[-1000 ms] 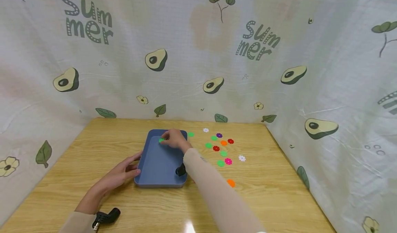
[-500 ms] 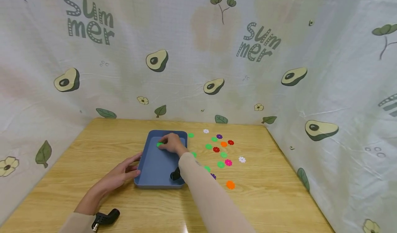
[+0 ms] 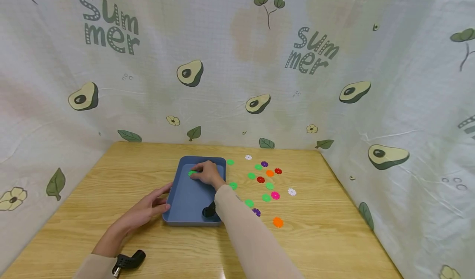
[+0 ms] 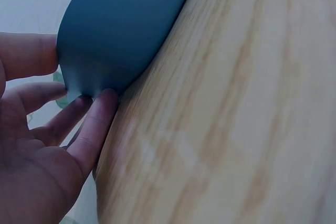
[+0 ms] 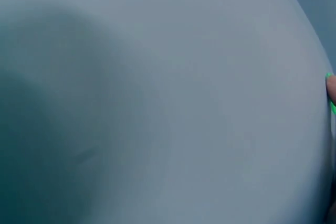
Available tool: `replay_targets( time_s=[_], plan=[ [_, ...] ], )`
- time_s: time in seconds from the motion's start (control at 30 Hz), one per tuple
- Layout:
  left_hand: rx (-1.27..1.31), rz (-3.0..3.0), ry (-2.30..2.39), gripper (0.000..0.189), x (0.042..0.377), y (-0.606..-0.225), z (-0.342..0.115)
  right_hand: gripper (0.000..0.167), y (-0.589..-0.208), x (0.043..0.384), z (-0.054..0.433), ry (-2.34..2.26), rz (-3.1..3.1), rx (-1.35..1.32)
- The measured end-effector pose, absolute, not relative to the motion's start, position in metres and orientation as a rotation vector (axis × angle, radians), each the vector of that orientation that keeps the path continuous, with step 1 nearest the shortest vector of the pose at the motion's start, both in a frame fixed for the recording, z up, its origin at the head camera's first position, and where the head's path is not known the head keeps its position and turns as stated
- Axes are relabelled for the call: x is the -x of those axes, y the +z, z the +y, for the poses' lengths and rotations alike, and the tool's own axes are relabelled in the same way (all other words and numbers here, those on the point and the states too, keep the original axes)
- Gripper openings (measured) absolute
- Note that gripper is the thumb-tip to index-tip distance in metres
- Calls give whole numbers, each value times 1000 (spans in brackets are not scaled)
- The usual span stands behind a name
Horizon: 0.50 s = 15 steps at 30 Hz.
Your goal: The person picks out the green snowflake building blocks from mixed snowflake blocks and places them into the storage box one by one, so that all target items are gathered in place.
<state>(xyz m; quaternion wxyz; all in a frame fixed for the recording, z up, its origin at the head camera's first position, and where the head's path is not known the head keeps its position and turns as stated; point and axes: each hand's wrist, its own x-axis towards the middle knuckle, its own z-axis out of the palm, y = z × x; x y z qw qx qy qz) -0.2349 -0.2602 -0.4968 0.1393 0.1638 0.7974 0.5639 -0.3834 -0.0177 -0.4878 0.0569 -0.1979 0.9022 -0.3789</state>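
A blue-grey tray (image 3: 193, 206) stands on the wooden table. Inside it, my right hand (image 3: 208, 174) is low near the far end, thumb and fingertips pinching a green flower-shaped disc (image 3: 191, 173). In the right wrist view, only a fingertip (image 5: 332, 88) and slivers of green show at the right edge, above the tray floor (image 5: 220, 103). My left hand (image 3: 142, 210) rests against the tray's outer left side. The left wrist view shows its fingers (image 4: 94, 129) loosely bent and touching the outer wall (image 4: 121, 30), not wrapped around it.
Right of the tray lie several flower-shaped discs: green (image 3: 266, 197), red (image 3: 261, 180), orange (image 3: 278, 222), purple (image 3: 256, 212), pink (image 3: 275, 195) and white (image 3: 292, 192). A printed cloth (image 3: 222, 76) hangs behind and beside the table (image 3: 326, 237).
My right hand has shifted slightly towards me inside the tray with the green disc, then stayed nearly still. Its forearm uncovered more discs on the right. The left hand has kept its place.
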Motion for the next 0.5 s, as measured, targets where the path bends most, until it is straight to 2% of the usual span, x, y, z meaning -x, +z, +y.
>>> replay_targets(
  time_s=[0.5],
  plan=[
    [-480,2289,1646,74,235,-498,-259,32,-491,384,-18,-1137,2769,599]
  ],
)
